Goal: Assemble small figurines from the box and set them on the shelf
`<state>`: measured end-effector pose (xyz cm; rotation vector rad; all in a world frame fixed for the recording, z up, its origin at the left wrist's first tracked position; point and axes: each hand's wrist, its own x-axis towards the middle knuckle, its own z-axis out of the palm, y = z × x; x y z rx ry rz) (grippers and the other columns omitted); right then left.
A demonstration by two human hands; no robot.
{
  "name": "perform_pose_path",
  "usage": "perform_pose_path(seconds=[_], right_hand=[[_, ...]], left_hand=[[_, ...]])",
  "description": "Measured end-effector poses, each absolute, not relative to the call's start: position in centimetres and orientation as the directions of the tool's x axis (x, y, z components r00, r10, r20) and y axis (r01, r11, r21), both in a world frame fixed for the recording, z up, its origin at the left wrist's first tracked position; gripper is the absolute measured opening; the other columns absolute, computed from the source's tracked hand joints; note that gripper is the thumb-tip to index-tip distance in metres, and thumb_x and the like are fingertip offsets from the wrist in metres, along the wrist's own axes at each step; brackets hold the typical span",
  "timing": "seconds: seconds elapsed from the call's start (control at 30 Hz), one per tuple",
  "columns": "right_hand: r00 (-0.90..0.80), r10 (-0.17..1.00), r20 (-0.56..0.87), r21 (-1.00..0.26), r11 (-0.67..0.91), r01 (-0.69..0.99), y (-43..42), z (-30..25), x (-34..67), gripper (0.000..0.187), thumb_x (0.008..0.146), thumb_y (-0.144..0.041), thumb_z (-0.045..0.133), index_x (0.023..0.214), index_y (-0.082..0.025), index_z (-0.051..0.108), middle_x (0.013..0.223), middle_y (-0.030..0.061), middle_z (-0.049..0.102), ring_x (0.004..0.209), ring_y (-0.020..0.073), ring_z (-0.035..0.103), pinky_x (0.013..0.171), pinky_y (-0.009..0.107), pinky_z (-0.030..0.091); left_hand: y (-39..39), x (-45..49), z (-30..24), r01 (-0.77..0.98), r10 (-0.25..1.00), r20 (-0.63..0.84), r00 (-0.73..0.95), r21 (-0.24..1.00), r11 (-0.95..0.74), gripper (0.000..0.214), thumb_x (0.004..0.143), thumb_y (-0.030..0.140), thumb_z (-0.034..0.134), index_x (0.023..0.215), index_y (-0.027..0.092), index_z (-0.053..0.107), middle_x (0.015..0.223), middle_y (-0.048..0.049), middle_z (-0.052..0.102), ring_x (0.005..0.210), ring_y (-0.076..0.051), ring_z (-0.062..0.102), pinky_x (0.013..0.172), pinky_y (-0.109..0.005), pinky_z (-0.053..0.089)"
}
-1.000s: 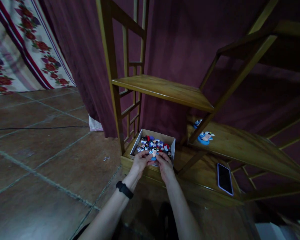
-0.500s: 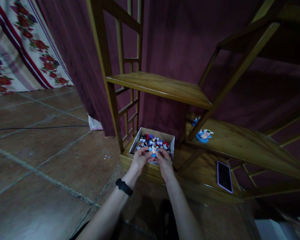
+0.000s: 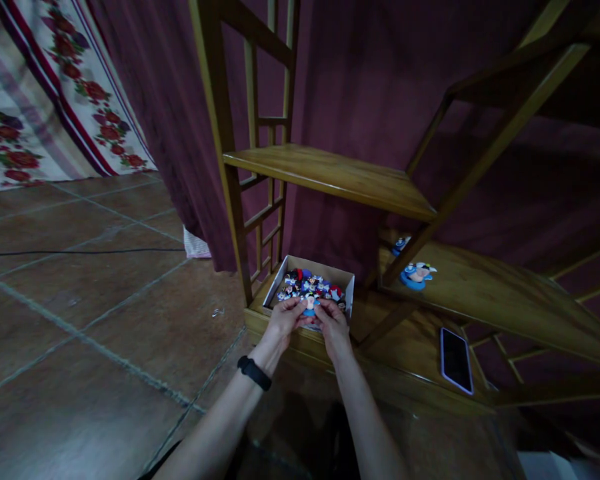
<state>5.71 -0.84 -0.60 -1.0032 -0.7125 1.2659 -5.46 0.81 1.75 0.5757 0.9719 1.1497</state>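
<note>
Between the fingertips of both hands is a small toy figurine [image 3: 310,304] with a blue base and a pale upper part. My left hand [image 3: 285,318], with a black band on its wrist, pinches it from the left. From the right, my right hand [image 3: 333,323] closes on it with thumb and fingers. Both hands are over the near edge of an open cardboard box [image 3: 351,293]. Inside the box lie several colourful figurines [image 3: 313,283], heaped together in blue, white, red and black. My hands cover part of the box's front.
The box stands on the bottom board of a wooden shelf unit [image 3: 330,177]. Two more figurines, the nearer one [image 3: 416,275] blue and pale, stand on a shelf to the right. A phone [image 3: 456,360] lies on the lower board. A cable [image 3: 80,253] crosses the tiled floor.
The whole view has shifted slightly, so the shelf and box appear a little farther right. Both hands keep the figurine in about the same place over the box.
</note>
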Motion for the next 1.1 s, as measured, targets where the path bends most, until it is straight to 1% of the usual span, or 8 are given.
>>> perform_pose_path(seconds=[0.27, 0.4, 0.47, 0.53, 0.63, 0.77, 0.97, 1.1], right_hand=[[0.272, 0.959, -0.081, -0.925, 0.029, -0.378, -0.8, -1.6, 5.4, 0.027, 0.064, -0.038, 0.069, 0.084, -0.02, 0.065, 0.088, 0.0019, 0.067, 0.08, 0.0169, 0.06, 0.072, 0.03, 0.049], [0.294, 0.945, -0.146, -0.889, 0.006, -0.458, -0.8, -0.6, 5.5, 0.034, 0.067, -0.043, 0.067, 0.093, -0.022, 0.064, 0.095, 0.0032, 0.066, 0.08, 0.017, 0.061, 0.069, 0.029, 0.05], [0.284, 0.943, -0.173, -0.871, -0.012, -0.491, -0.9, 0.0, 5.6, 0.036, 0.066, -0.044, 0.068, 0.095, -0.022, 0.065, 0.094, 0.0036, 0.067, 0.077, 0.0169, 0.061, 0.067, 0.03, 0.05], [0.258, 0.955, -0.147, -0.882, -0.008, -0.472, -0.9, 0.4, 5.9, 0.035, 0.065, -0.043, 0.069, 0.093, -0.022, 0.066, 0.092, 0.0035, 0.067, 0.077, 0.0175, 0.061, 0.068, 0.031, 0.05], [0.229, 0.971, -0.065, -0.926, 0.026, -0.376, -1.0, 0.6, 6.4, 0.029, 0.065, -0.04, 0.07, 0.088, -0.023, 0.067, 0.089, 0.0019, 0.067, 0.081, 0.0176, 0.06, 0.072, 0.03, 0.049], [0.24, 0.971, 0.008, -0.967, 0.069, -0.245, -0.8, 0.3, 7.1, 0.023, 0.067, -0.035, 0.068, 0.087, -0.023, 0.067, 0.09, 0.0005, 0.067, 0.086, 0.017, 0.059, 0.081, 0.03, 0.045], [0.238, 0.971, -0.008, -0.967, 0.054, -0.251, -0.5, -0.2, 7.6, 0.027, 0.065, -0.033, 0.069, 0.09, -0.023, 0.065, 0.09, -0.0003, 0.067, 0.085, 0.0165, 0.059, 0.082, 0.031, 0.044], [0.243, 0.97, 0.019, -0.967, 0.08, -0.243, -0.4, 0.0, 7.7, 0.024, 0.064, -0.033, 0.069, 0.085, -0.022, 0.065, 0.088, 0.0003, 0.067, 0.085, 0.0174, 0.059, 0.082, 0.032, 0.044]], left_hand=[[0.6, -4.3, 1.3, -0.517, 0.947, -0.32, 0.018, 0.808, 0.282, 0.019, 0.065, 0.02, 0.074, 0.078, 0.009, 0.066, 0.066, -0.004, 0.066, 0.051, -0.01, 0.06, 0.052, -0.021, 0.054], [0.6, -4.5, 1.8, -0.578, 0.932, -0.344, 0.113, 0.74, 0.343, 0.013, 0.073, 0.019, 0.068, 0.079, 0.009, 0.064, 0.071, -0.0074, 0.068, 0.057, -0.012, 0.064, 0.059, -0.023, 0.055], [0.6, -4.9, 2.1, -0.582, 0.919, -0.357, 0.165, 0.717, 0.383, 0.01, 0.076, 0.018, 0.065, 0.079, 0.009, 0.062, 0.073, -0.0092, 0.068, 0.06, -0.014, 0.066, 0.06, -0.024, 0.056], [0.7, -5.2, 2.2, -0.573, 0.913, -0.364, 0.183, 0.715, 0.4, 0.009, 0.077, 0.017, 0.063, 0.081, 0.009, 0.062, 0.074, -0.0097, 0.069, 0.06, -0.015, 0.066, 0.061, -0.025, 0.056], [0.8, -5.5, 2.3, -0.563, 0.913, -0.366, 0.181, 0.723, 0.401, 0.008, 0.079, 0.015, 0.06, 0.085, 0.01, 0.062, 0.074, -0.0091, 0.069, 0.06, -0.014, 0.066, 0.062, -0.026, 0.056], [0.9, -5.6, 2.4, -0.55, 0.924, -0.34, 0.174, 0.745, 0.377, 0.016, 0.078, 0.014, 0.061, 0.094, 0.012, 0.063, 0.077, -0.0084, 0.07, 0.063, -0.014, 0.067, 0.063, -0.027, 0.056], [0.5, -5.5, 2.7, -0.471, 0.943, -0.245, 0.223, 0.82, 0.325, 0.028, 0.076, 0.02, 0.065, 0.103, 0.013, 0.066, 0.084, -0.0097, 0.07, 0.067, -0.015, 0.067, 0.064, -0.027, 0.055], [0.3, -5.3, 3.0, -0.446, 0.96, -0.203, 0.193, 0.854, 0.27, 0.035, 0.068, 0.021, 0.072, 0.102, 0.014, 0.067, 0.085, -0.0083, 0.071, 0.068, -0.015, 0.066, 0.067, -0.028, 0.055]])
